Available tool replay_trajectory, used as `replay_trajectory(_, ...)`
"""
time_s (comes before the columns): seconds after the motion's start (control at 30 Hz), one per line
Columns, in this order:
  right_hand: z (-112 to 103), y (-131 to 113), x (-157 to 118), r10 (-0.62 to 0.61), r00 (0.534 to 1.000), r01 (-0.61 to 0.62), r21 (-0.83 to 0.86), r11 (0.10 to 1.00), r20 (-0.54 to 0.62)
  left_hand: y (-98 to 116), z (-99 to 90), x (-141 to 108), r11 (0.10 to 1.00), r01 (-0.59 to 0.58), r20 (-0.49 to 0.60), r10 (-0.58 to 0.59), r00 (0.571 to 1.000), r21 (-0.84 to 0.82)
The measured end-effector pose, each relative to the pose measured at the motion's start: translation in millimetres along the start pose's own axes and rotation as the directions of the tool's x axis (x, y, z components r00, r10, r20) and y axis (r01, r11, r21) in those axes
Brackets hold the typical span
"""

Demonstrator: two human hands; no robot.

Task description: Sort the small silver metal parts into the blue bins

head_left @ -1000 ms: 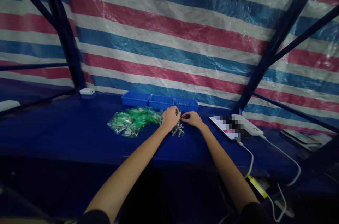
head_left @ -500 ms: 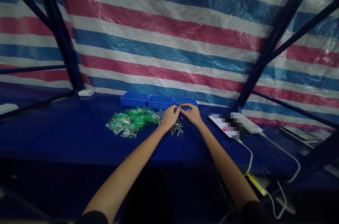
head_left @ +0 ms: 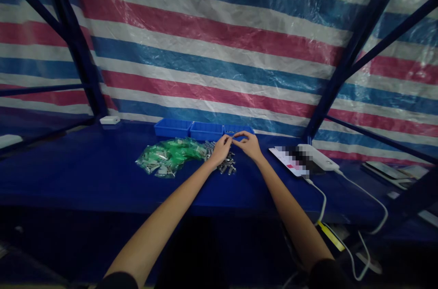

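My left hand [head_left: 221, 150] and my right hand [head_left: 248, 144] meet at the fingertips, just in front of the blue bins. Both are closed in a pinch, and whatever sits between the fingers is too small to make out. Under and beside my left hand lies a loose pile of small metal fasteners [head_left: 228, 168], partly hidden by that hand. To the left of it are clear and green plastic bags [head_left: 171, 156] with metal pieces inside. Small parts show in the right-hand blue bin [head_left: 251, 129], which my fingers partly cover.
Two more blue bins [head_left: 174, 127] stand in the row at the back. Right of my arm lie a phone [head_left: 285, 160] and a white power bank [head_left: 320, 159] with white cables. A white box [head_left: 110, 120] sits back left. Blue metal posts [head_left: 333, 81] and striped sheeting enclose the table [head_left: 85, 175].
My hands stay together at nearly the same spot, with only a slight shift of the fingers. The whole view has moved very little.
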State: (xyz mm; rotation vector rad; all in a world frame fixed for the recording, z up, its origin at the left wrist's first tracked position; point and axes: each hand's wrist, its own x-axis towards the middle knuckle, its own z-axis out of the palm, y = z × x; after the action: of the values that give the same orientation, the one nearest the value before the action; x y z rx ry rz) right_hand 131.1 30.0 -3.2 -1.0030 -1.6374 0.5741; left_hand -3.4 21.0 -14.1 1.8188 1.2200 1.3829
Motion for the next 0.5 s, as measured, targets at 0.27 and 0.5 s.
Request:
replay_trajectory(0.27, 5.3, -2.8, 0.8, 0.032, 0.999, -0.033, 0.080, 0.996, 0.010, 2.1, 0.2, 0.6, 0.999, 0.017, -0.008, -0.017, 1.000, -0.039)
replay_trajectory(0.5, 5.9, 0.7, 1.6, 0.039, 0.999, -0.040, 0.069, 0.997, 0.011, 1.6, -0.2, -0.1, 1.000, -0.008, -0.016, 0.008, 1.000, 0.002)
